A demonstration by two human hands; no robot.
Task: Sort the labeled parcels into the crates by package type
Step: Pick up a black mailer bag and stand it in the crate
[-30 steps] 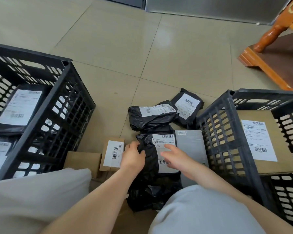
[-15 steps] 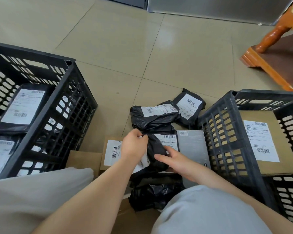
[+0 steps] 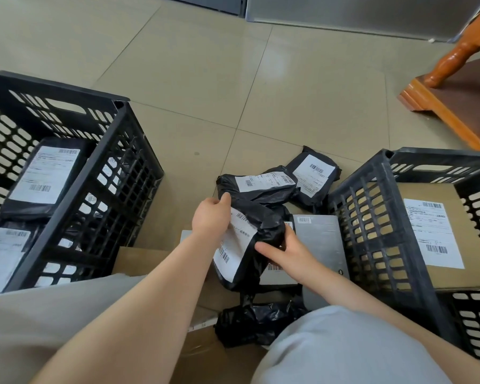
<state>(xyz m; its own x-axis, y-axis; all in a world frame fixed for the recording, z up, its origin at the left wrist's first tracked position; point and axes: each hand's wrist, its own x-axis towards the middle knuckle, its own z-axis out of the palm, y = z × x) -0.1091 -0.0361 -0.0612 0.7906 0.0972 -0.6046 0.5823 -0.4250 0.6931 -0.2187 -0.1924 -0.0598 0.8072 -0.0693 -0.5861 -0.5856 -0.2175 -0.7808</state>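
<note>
My left hand [image 3: 211, 217] grips the top edge of a black plastic mailer bag [image 3: 258, 231] with a white label, lifted off the pile on the floor. My right hand [image 3: 286, 246] holds the bag's lower right side, fingers curled against it. Two more black mailer bags [image 3: 258, 187] [image 3: 313, 173] lie just beyond. A grey flat box [image 3: 320, 245] lies under my right hand. The left black crate [image 3: 117, 151] holds black mailers with labels. The right black crate [image 3: 372, 217] holds a labelled cardboard box [image 3: 427, 234].
Another black bag [image 3: 255, 322] lies between my knees. Brown cardboard boxes [image 3: 139, 261] rest on the floor by the left crate. A wooden furniture leg and base [image 3: 449, 87] stand at the far right. Bare tiled floor stretches ahead.
Both hands have raised the black mailer from the pile and turned it, so its label now tilts toward the left. The left hand moved up and away.
</note>
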